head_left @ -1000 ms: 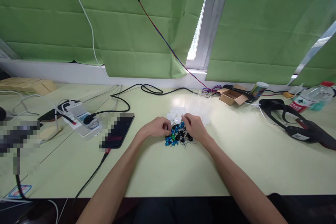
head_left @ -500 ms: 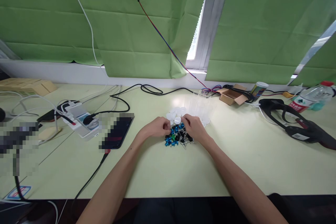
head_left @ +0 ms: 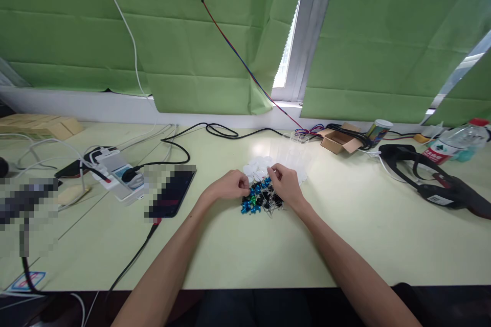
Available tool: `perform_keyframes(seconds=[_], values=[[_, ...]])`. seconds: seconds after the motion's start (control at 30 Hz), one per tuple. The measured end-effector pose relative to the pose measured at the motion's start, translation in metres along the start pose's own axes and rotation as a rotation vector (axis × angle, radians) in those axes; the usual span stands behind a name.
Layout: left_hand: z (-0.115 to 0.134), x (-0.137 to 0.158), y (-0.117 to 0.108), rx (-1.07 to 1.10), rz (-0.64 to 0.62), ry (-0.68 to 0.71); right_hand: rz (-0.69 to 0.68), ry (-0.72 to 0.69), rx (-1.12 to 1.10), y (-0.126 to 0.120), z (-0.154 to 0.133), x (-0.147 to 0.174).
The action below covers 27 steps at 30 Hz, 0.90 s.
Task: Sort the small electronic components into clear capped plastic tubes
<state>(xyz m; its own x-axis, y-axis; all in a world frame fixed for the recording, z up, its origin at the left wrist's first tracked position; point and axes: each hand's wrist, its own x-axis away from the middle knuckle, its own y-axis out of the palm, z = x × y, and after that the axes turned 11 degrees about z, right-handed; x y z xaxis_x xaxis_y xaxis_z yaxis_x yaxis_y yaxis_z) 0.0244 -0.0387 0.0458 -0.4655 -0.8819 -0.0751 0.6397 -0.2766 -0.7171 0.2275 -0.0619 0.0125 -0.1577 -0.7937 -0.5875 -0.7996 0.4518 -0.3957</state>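
Blue, black and green small wire-legged parts [head_left: 258, 199] lie heaped at mid-table between my hands. My left hand [head_left: 229, 186] and right hand [head_left: 286, 185] curl at the heap, pinching something too small to identify. The lying clear bottle's red label [head_left: 435, 152] is unreadable.

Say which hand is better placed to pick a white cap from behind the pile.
Probably right. The right hand has its fingertips at the white caps, while the left hand rests closed at the pile edge, slightly farther.

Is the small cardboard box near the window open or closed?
Open: the cardboard box has its flaps spread outward, and black cables lie across it.
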Motion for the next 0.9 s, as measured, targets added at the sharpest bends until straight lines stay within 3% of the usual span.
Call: perform_keyframes(seconds=[0.07, 0.27, 0.9], values=[[0.0, 0.0, -0.001, 0.009, -0.002, 0.0, -0.008, 0.076, -0.1, 0.0, -0.003, -0.001], [0.003, 0.001, -0.002, 0.039, 0.007, 0.007, -0.268, 0.382, -0.402, 0.001, -0.003, -0.001], [0.002, -0.004, 0.005, 0.107, 0.166, 0.042, -0.427, 0.45, -0.475, 0.002, 0.006, -0.001]])
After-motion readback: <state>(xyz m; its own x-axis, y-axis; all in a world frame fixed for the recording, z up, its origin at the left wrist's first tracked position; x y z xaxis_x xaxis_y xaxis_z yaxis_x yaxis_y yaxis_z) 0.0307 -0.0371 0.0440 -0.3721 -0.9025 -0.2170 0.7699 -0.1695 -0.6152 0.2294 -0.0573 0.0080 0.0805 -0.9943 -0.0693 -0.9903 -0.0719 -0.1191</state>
